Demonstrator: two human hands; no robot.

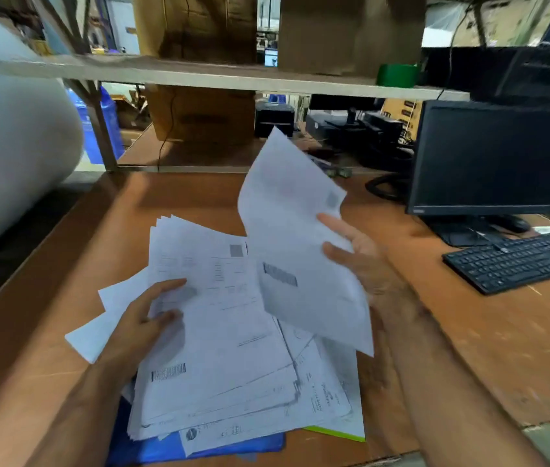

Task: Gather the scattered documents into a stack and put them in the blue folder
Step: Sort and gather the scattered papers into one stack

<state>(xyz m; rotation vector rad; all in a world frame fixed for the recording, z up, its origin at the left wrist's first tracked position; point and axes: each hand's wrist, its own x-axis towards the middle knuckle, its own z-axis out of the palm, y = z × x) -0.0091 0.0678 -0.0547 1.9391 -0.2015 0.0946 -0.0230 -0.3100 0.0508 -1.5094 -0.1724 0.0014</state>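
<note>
Documents (pixel 219 332) gripped by both hands cover the blue folder (pixel 165 448); keyboard (pixel 516 261) right.

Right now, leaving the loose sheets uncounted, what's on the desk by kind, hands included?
Hands holding papers: 2, left hand and right hand
Blue folder: 1
Paper pile: 1
Black monitor: 1
Black keyboard: 1
Total: 6

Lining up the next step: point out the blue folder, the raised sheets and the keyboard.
blue folder (pixel 233 448): head view, bare cover below the papers.
raised sheets (pixel 287 210): head view, middle of the upper sheet.
keyboard (pixel 516 261): head view, centre of its keys.
</note>
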